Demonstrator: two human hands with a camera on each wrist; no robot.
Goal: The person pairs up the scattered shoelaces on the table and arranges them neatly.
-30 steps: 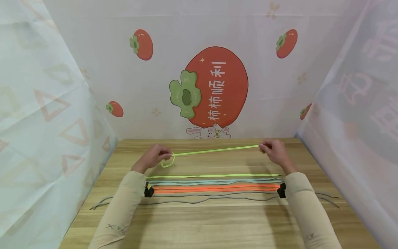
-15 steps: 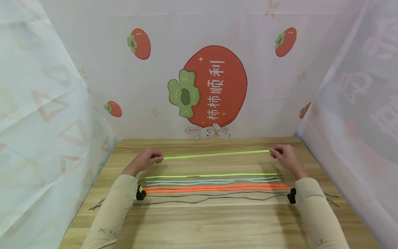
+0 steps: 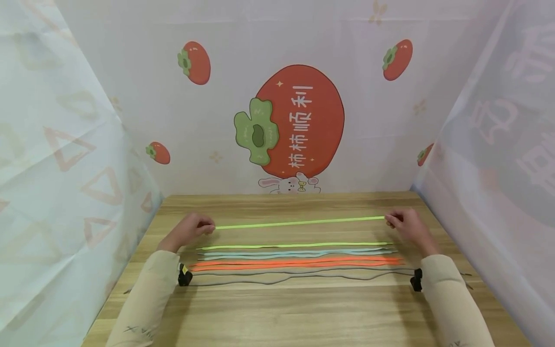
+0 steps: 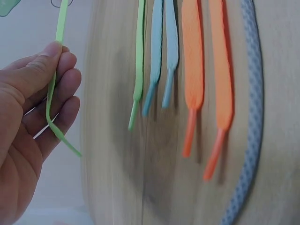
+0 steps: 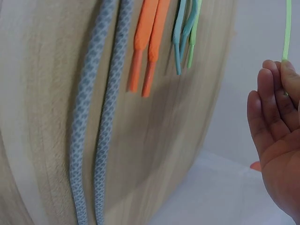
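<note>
A light green shoelace (image 3: 299, 222) stretches straight between the two hands above the far part of the table. My left hand (image 3: 191, 229) pinches it near its left end between thumb and forefinger; in the left wrist view its tipped tail (image 4: 56, 129) hangs down across the fingers. At the other end my right hand (image 3: 407, 225) pinches it near the tip, thumb against fingers. A second green shoelace (image 3: 299, 245) lies straight on the table, nearer than the held one. Beside it run two light blue shoelaces (image 3: 282, 253), then two orange shoelaces (image 3: 299, 263).
Two thicker grey patterned laces (image 3: 295, 276) lie wavy at the near side of the row, their ends reaching out past the sleeves. The wooden table (image 3: 286, 318) meets a printed cloth backdrop (image 3: 373, 159) at its far edge, with cloth walls at both sides.
Both hands have moved apart and toward the near side, drawing the green shoelace out longer between them. The loose loop by my left hand is gone from the head view. The laid laces stay put.
</note>
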